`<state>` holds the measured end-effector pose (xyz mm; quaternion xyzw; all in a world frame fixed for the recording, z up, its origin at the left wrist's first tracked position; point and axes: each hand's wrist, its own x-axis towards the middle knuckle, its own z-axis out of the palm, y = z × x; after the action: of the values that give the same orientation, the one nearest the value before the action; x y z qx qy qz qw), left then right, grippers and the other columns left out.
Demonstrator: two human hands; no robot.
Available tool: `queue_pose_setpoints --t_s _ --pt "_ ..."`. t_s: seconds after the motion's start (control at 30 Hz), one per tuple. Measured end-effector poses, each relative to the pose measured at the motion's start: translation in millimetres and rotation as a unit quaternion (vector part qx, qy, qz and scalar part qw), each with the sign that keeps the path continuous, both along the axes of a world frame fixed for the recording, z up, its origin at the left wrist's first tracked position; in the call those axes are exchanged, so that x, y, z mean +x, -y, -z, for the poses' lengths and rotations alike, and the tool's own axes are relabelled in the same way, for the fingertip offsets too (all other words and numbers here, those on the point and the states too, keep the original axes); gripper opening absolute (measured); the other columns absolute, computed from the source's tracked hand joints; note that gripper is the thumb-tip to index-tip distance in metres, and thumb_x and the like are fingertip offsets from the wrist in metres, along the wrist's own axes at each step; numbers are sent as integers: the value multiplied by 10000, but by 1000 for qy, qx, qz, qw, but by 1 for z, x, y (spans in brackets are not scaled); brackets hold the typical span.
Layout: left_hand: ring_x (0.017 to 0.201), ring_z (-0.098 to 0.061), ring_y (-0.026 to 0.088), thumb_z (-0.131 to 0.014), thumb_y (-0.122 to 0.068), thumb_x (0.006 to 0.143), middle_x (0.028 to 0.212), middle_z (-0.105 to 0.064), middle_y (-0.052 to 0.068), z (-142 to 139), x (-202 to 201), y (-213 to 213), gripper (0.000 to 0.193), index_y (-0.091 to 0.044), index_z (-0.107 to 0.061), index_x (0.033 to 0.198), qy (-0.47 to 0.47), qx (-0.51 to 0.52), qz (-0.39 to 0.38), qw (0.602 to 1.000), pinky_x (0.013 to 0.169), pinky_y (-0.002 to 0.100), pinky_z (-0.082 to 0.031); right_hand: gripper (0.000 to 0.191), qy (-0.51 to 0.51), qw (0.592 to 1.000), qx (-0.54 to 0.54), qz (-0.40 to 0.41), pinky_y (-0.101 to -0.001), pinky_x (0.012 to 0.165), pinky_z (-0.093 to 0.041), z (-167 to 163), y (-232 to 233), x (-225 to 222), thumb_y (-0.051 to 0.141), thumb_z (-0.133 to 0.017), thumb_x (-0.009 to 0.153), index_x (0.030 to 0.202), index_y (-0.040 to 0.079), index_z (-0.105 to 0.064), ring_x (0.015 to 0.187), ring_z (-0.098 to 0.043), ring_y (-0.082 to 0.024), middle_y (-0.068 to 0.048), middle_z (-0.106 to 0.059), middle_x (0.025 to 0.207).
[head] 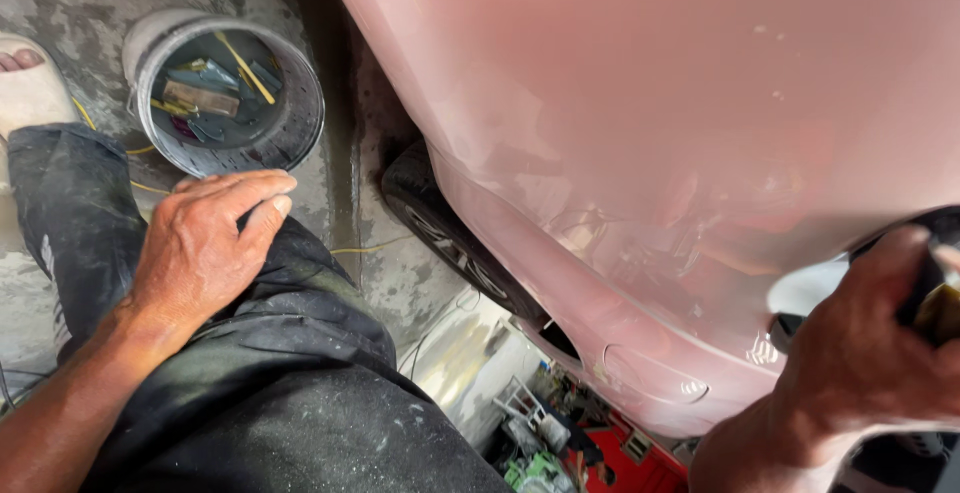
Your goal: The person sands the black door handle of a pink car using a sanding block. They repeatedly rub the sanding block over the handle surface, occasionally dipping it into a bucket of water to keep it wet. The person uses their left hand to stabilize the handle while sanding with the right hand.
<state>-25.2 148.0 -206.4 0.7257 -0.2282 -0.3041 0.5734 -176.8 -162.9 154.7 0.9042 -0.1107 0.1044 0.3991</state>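
A single head-worn camera looks steeply down from close above the pink car body panel [640,133], which fills the upper right of the frame. To the left of the panel the view takes in the concrete floor [60,3], a grey bucket [300,133] and the person's dark-trousered knee [270,353]. Below the panel, a tyre [440,223] shows at its lower edge.

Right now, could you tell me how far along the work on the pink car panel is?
The pink panel already looks smooth and evenly coloured over most of its face. In hand: the right hand grips a dark tool against the panel's lower edge, while the left hand rests on the knee. What remains cannot be judged.
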Motion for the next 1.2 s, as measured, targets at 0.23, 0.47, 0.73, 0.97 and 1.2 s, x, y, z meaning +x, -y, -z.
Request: queue_pose_setpoints --t_s 0.23,0.47,0.73,0.97,1.2 --pt "1094 -710 313 -680 -148 988 1155 -748 145 10 -13 -6 203 -28 -744 1139 -23 9 -5 1000 981 396 -530 116 -3 1000 -22 -6 -334 598 -455 -2 1 -15 -21 -758 1000 962 -51 -653 657 -581 -239 -133 -632 816" --pt "1087 -714 311 -678 -142 996 1160 -747 146 16 -21 -2 206 -25 -740 1154 -36 -6 6 999 963 391 -537 126 -46 997 -64 -13 -351 623 -458 -4 -2 -25 -25 -746 992 937 -42 -634 693 -586 -252 -133 -633 813" --pt "1081 -714 316 -681 -141 1008 1156 -746 148 15 -18 -5 193 -22 -741 1148 -34 3 -3 999 957 394 -541 254 -8 997 -80 22 -321 559 -444 -7 10 -25 -4 -793 977 817 2 -596 598 -575 -201 -82 -615 739" --pt "1077 -714 320 -686 -135 995 1144 -747 154 12 -9 0 198 -20 -743 1145 -39 14 -4 999 942 390 -546 165 -2 998 -40 -39 -360 594 -457 -5 -1 -10 -55 -719 978 846 -100 -631 656 -595 -237 -144 -656 766" --pt "1093 -717 319 -680 -132 1010 1160 -743 156 6 -1 6 200 -17 -737 1163 -44 4 -7 999 952 382 -552 190 139 982 114 53 -375 598 -487 -3 5 1 -77 -676 1058 895 -171 -650 727 -616 -225 -181 -713 867"
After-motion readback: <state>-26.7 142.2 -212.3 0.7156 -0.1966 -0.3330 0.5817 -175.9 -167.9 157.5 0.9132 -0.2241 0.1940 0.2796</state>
